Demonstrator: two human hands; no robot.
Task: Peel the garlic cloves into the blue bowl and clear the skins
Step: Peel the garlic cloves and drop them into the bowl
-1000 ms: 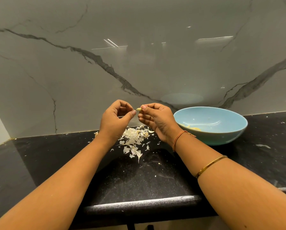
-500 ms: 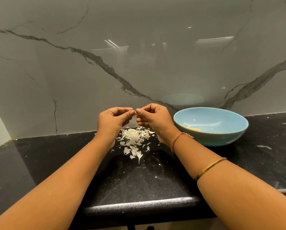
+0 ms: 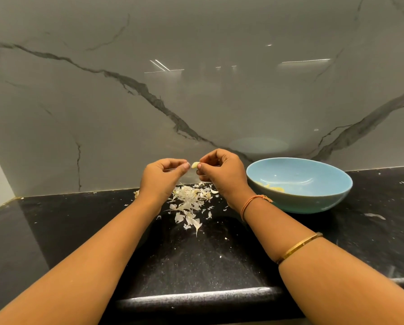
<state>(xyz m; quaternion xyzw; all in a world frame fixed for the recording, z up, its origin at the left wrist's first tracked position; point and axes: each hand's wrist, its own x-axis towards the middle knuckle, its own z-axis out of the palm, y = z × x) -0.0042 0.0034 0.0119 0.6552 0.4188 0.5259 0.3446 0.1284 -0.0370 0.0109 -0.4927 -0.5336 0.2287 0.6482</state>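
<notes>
One garlic clove [image 3: 195,164] in right hand [image 3: 224,177] (left hand [image 3: 160,181] alongside); skins [image 3: 189,200] beneath.

Left hand [image 3: 162,178] and right hand [image 3: 222,175] aloft, curled fingertips nearly together.

The person is wearing a thin orange thread band [image 3: 247,206] around the right wrist, just behind the right hand [image 3: 222,175], and its knotted ends are sticking out in a small frayed tuft. Farther up the same forearm, a slim gold-coloured metal bangle [image 3: 299,247] is catching the light along its edge. Both forearms are showing bare down to the view's lower edge.
</notes>
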